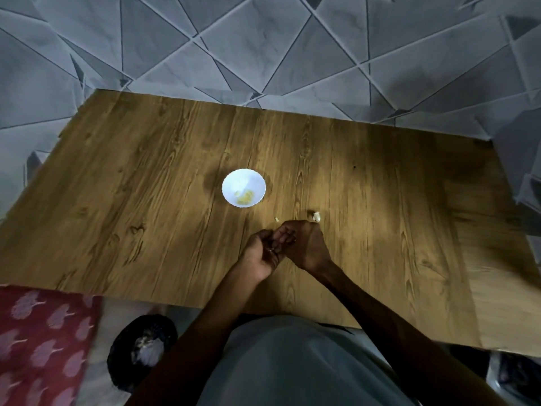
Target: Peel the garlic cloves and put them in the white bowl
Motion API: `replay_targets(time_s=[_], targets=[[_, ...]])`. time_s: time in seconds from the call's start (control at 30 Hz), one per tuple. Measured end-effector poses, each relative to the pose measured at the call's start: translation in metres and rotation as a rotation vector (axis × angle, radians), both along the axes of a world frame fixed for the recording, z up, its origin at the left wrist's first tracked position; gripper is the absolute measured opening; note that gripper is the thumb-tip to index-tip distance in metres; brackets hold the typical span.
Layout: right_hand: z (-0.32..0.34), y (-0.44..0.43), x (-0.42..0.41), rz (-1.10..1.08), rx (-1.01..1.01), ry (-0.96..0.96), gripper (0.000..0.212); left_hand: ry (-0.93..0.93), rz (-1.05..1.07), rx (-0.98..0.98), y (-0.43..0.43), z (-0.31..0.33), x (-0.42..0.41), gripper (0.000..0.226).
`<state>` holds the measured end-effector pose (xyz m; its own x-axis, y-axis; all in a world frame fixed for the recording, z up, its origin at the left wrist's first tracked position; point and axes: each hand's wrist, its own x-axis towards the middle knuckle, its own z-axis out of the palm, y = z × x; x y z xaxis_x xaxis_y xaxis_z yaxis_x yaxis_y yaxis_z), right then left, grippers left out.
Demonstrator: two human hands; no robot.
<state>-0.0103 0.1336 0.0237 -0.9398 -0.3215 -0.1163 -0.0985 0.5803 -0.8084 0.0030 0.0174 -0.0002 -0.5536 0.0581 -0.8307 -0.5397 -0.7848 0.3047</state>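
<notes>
2 hands, left hand [259, 257] and right hand [306, 244], fingers curled, pinching 1 garlic clove [272, 250], 1 loose clove [316, 216] just beyond right knuckles, white bowl [234, 183] farther beyond fingertips

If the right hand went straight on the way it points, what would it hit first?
The left hand: the right hand points towards it, and their fingers meet around a small pale bit, probably garlic. Farther along, roughly in line, stands the white bowl; depth is unclear.
</notes>
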Motion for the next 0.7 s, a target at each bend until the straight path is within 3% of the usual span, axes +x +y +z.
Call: replay_targets(time_s=[0.37,0.7], targets=[[0.008,0.005,-0.004,0.005,-0.044,0.079,0.014,0.017,0.002,-0.011,-0.004,0.005,0.0,0.04],[0.022,0.021,-0.009,0.029,-0.068,0.086,0.037,0.09,-0.013,0.093,-0.002,0.013,0.004,0.039]])
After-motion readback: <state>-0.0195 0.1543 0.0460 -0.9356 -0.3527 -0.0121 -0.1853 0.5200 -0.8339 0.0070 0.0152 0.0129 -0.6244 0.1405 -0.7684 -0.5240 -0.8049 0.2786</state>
